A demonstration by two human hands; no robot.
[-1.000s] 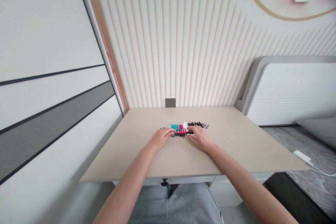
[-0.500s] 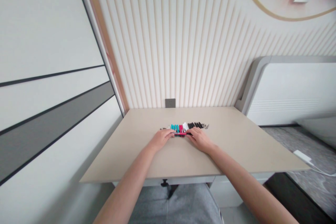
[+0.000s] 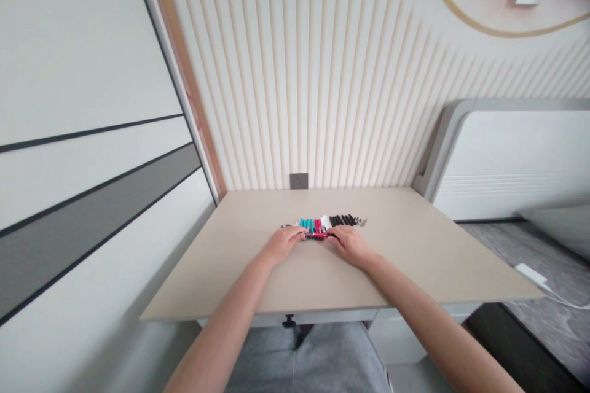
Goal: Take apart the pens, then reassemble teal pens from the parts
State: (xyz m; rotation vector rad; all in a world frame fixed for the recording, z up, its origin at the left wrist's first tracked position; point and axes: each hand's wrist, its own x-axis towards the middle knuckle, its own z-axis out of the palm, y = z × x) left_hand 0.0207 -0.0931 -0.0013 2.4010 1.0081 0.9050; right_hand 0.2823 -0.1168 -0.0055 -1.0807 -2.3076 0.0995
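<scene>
A row of small pens or markers [image 3: 325, 221] lies near the middle of a beige table [image 3: 415, 258]: teal ones on the left, red and white in the middle, black on the right. A thin red pen [image 3: 318, 234] lies crosswise in front of the row, and both hands pinch it. My left hand [image 3: 284, 241] grips its left end with fingers curled. My right hand [image 3: 351, 243] grips its right end, fingers closed round it.
A ribbed cream wall with a grey socket [image 3: 299, 180] rises behind the table. A white panelled wall stands to the left. A white and grey padded unit [image 3: 511, 159] stands at the right, with a white cable [image 3: 548, 288] on the floor.
Both hands have drawn the red pen slightly towards me, away from the row. Otherwise the scene is the same.
</scene>
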